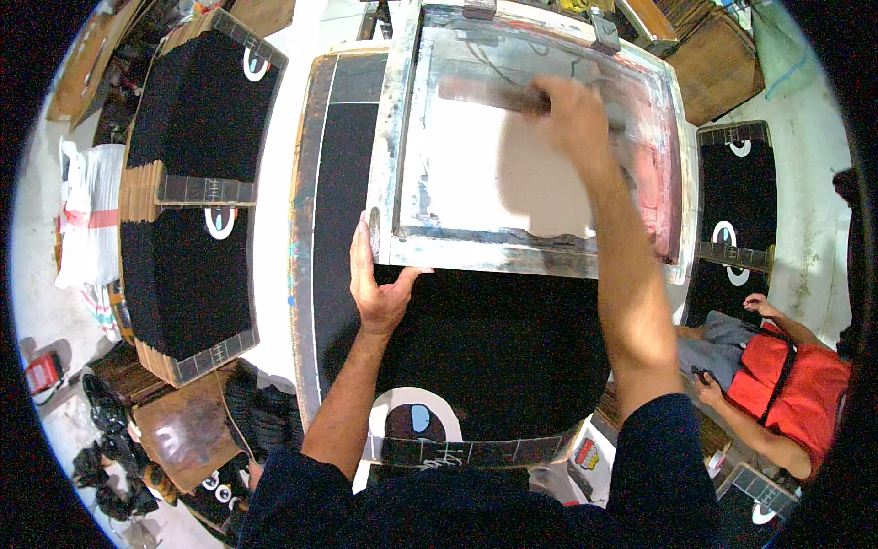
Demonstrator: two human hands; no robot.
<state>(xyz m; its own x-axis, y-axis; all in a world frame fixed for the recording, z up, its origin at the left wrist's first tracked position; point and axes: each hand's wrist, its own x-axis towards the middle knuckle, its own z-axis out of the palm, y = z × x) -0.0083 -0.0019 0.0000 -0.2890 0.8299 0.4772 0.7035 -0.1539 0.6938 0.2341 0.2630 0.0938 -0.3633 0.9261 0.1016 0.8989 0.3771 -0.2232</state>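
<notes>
Cluttered workshop floor and stacked goods ring a white desk (276, 274); stacks of black panels (206, 119) stand at the left of the frame, and a co-worker in red (791, 371) sits at lower right. At upper centre, a paint-stained printing screen (494, 258), with hinge clamps (605, 33) along its far edge, overlaps a black sheet (494, 343). Near the screen's top, the right hand (574, 114) has its grip closed around a squeegee (485, 95), both blurred. At its lower-left corner, the left hand (382, 297) lays fingers along the side, thumb at the near rail; I cannot tell whether that grip clasps or merely steadies. By my reading, a squeegee pass across the mesh is the step in hand. What the next move calls for is even pressure, a constant blade angle and an unmoving frame.
</notes>
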